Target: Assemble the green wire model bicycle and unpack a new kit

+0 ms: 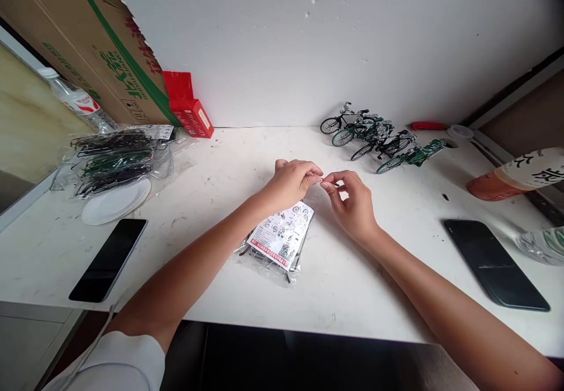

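Note:
My left hand (294, 180) and my right hand (353, 206) meet fingertip to fingertip above the table, both closed in a pinch. Something tiny seems to lie between the fingertips, too small to name. A clear plastic bag (288, 277) of dark wire-like parts lies just below my left hand, and its upper part is hidden by that hand. Inside the bag shows a printed instruction sheet (282, 235) with bicycle pictures and a QR code. Several assembled model bicycles (341, 122), black and green, stand behind my right hand near the back wall.
At left are more bagged parts (117, 161), white paper plates (117, 201), a phone (108, 260), a plastic bottle (83, 102) and a red box (194, 114). At right lie another phone (496, 264), a drink bottle (520, 174) and a clear cup (544, 244).

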{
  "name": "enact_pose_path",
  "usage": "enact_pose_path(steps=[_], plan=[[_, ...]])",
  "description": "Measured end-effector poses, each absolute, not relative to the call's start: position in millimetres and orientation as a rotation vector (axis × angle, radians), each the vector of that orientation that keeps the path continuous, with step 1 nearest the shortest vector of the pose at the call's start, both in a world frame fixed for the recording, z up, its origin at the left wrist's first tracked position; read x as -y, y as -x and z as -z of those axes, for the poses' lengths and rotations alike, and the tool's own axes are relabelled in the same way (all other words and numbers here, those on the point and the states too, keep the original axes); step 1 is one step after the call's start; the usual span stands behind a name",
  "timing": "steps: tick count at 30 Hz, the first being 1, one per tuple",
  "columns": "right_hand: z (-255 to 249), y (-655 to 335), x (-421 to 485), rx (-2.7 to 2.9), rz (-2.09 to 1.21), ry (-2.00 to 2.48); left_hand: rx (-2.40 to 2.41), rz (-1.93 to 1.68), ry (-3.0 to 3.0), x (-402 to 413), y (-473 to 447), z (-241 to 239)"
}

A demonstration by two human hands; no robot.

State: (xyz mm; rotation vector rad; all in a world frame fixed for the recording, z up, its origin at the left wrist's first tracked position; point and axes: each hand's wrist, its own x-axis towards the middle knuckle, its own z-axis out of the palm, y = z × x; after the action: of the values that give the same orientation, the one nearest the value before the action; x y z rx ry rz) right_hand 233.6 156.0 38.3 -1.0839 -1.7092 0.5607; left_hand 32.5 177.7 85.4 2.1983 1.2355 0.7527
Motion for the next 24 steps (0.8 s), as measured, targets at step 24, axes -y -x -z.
enact_pose_path(steps=[24], plan=[[-37.1, -231.9, -160.9, 1.822, -0.102, 1.001, -1.103, -0.950, -1.810, -176.2, -45.0, -73.9]])
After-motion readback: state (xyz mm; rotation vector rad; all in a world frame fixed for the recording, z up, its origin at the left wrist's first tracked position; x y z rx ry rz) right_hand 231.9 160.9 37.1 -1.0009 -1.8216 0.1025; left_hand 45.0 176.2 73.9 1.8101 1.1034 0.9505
